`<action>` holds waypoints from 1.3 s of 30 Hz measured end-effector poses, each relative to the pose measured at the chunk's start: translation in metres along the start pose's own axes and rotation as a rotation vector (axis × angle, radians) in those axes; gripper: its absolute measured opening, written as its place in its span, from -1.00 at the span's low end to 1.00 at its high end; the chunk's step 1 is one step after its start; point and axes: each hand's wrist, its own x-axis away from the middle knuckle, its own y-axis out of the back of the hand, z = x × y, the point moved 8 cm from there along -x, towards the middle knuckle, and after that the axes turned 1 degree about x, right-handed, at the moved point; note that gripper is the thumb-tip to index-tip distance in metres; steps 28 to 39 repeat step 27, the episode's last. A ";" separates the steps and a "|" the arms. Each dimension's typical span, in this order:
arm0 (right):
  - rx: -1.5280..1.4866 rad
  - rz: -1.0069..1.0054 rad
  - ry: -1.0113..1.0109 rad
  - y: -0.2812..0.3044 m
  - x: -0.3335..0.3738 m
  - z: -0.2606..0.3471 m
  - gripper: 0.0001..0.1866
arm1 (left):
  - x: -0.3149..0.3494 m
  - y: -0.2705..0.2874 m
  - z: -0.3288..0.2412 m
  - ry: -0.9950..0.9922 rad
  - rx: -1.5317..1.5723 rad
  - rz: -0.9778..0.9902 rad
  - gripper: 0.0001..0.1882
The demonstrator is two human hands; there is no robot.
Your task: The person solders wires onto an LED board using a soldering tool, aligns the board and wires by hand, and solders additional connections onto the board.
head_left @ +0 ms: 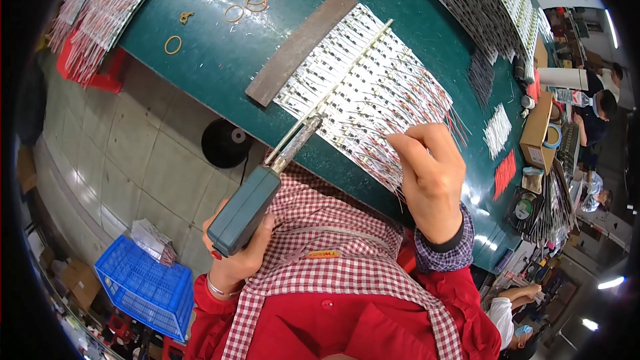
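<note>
My left hand (235,253) grips the teal handle of a soldering iron (248,208), its metal barrel pointing up at a spread of small white circuit strips with wire leads (363,93) on the green table (220,60). A thin metal bar (347,67) lies across the strips. My right hand (432,177) is closed, pinching thin wires at the near edge of the strips. I wear a red top and a checked apron.
A rusty flat metal bar (300,47) lies left of the strips. Rubber bands (233,0) are scattered at the far left. More strip bundles (493,7) lie right. A blue crate (145,287) and a black spool (227,142) are on the floor. Other people sit at right.
</note>
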 end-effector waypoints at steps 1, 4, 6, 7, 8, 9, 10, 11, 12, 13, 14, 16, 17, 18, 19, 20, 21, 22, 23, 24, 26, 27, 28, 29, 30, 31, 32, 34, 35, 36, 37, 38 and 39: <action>-0.003 -0.040 -0.015 0.007 0.000 0.001 -0.67 | 0.000 0.000 0.000 -0.006 -0.002 0.000 -0.78; -0.133 -0.064 0.033 -0.010 -0.003 0.008 -0.68 | -0.003 0.000 -0.008 -0.023 -0.029 0.030 -0.79; -0.228 -0.030 0.056 -0.030 -0.006 0.007 -0.77 | -0.006 -0.002 -0.013 -0.034 -0.010 0.036 -0.79; -0.227 -0.031 0.057 -0.038 -0.004 0.004 -0.77 | -0.006 -0.002 -0.015 -0.042 0.008 0.041 -0.80; -0.242 -0.023 0.044 -0.046 -0.002 0.000 -0.78 | -0.006 -0.001 -0.015 -0.043 0.009 0.042 -0.80; -0.259 -0.013 0.033 -0.052 -0.001 -0.002 -0.79 | -0.004 -0.001 -0.014 -0.013 0.003 0.055 -0.80; -0.252 -0.011 0.034 -0.054 -0.001 -0.003 -0.81 | -0.003 -0.002 -0.011 0.017 -0.002 0.068 -0.81; -0.253 -0.009 0.034 -0.056 0.000 -0.003 -0.81 | -0.002 -0.001 -0.011 0.019 -0.002 0.068 -0.81; -0.248 -0.005 0.037 -0.057 0.000 -0.003 -0.81 | -0.002 -0.002 -0.010 0.020 -0.002 0.076 -0.81; -0.242 -0.001 0.039 -0.058 0.000 -0.002 -0.81 | -0.001 -0.002 -0.009 0.022 -0.001 0.086 -0.81; -0.243 0.000 0.040 -0.058 0.000 -0.002 -0.81 | -0.001 -0.002 -0.008 0.023 -0.001 0.085 -0.81; -0.221 0.011 0.032 -0.059 -0.001 -0.001 -0.82 | -0.001 -0.003 -0.009 -0.011 0.006 0.079 -0.81; -0.221 0.011 0.032 -0.059 -0.001 -0.001 -0.82 | -0.002 -0.002 -0.010 -0.010 0.007 0.079 -0.81; -0.219 0.009 0.030 -0.059 0.000 -0.002 -0.82 | -0.003 -0.003 -0.011 -0.007 0.002 0.087 -0.81; -0.218 0.006 0.029 -0.058 0.000 -0.002 -0.82 | -0.003 -0.003 -0.012 -0.004 -0.003 0.096 -0.80; -0.217 0.007 0.029 -0.058 0.000 -0.002 -0.82 | -0.003 -0.004 -0.012 -0.004 -0.003 0.097 -0.80; -0.218 0.013 0.031 -0.058 -0.001 -0.002 -0.82 | -0.002 -0.004 -0.010 0.004 0.004 0.099 -0.79; -0.219 0.020 0.034 -0.059 -0.001 -0.002 -0.82 | -0.002 -0.005 -0.009 0.012 0.011 0.102 -0.78; -0.219 0.020 0.034 -0.059 -0.001 -0.002 -0.82 | -0.002 -0.004 -0.009 0.012 0.011 0.102 -0.78; -0.223 0.018 0.032 -0.059 -0.001 -0.002 -0.82 | -0.003 -0.004 -0.010 0.005 0.004 0.104 -0.78; -0.224 0.017 0.032 -0.060 -0.001 -0.002 -0.82 | -0.003 -0.005 -0.010 0.001 -0.005 0.107 -0.78; -0.222 0.020 0.034 -0.060 -0.001 -0.003 -0.82 | -0.002 -0.004 -0.010 0.006 -0.006 0.107 -0.78; -0.222 0.020 0.034 -0.060 -0.001 -0.003 -0.82 | -0.002 -0.004 -0.010 0.006 -0.006 0.107 -0.78; -0.222 0.020 0.034 -0.060 -0.001 -0.003 -0.82 | -0.002 -0.004 -0.010 0.006 -0.006 0.107 -0.78; -0.222 0.020 0.034 -0.060 -0.001 -0.003 -0.82 | -0.002 -0.004 -0.010 0.006 -0.006 0.107 -0.78; -0.222 0.020 0.034 -0.060 -0.001 -0.003 -0.82 | -0.002 -0.004 -0.010 0.006 -0.006 0.107 -0.78; -0.222 0.020 0.034 -0.060 -0.001 -0.003 -0.82 | -0.002 -0.004 -0.010 0.006 -0.006 0.107 -0.78; -0.222 0.020 0.034 -0.060 -0.001 -0.003 -0.82 | -0.002 -0.004 -0.010 0.006 -0.006 0.107 -0.78; -0.222 0.020 0.034 -0.060 -0.001 -0.003 -0.82 | -0.002 -0.004 -0.010 0.006 -0.006 0.107 -0.78; -0.222 0.020 0.034 -0.060 -0.001 -0.003 -0.82 | -0.002 -0.004 -0.010 0.006 -0.006 0.107 -0.78; -0.222 0.020 0.034 -0.060 -0.001 -0.003 -0.82 | -0.002 -0.004 -0.010 0.006 -0.006 0.107 -0.78; -0.222 0.020 0.034 -0.060 -0.001 -0.003 -0.82 | -0.002 -0.004 -0.010 0.006 -0.006 0.107 -0.78; -0.222 0.020 0.034 -0.060 -0.001 -0.003 -0.82 | -0.002 -0.004 -0.010 0.006 -0.006 0.107 -0.78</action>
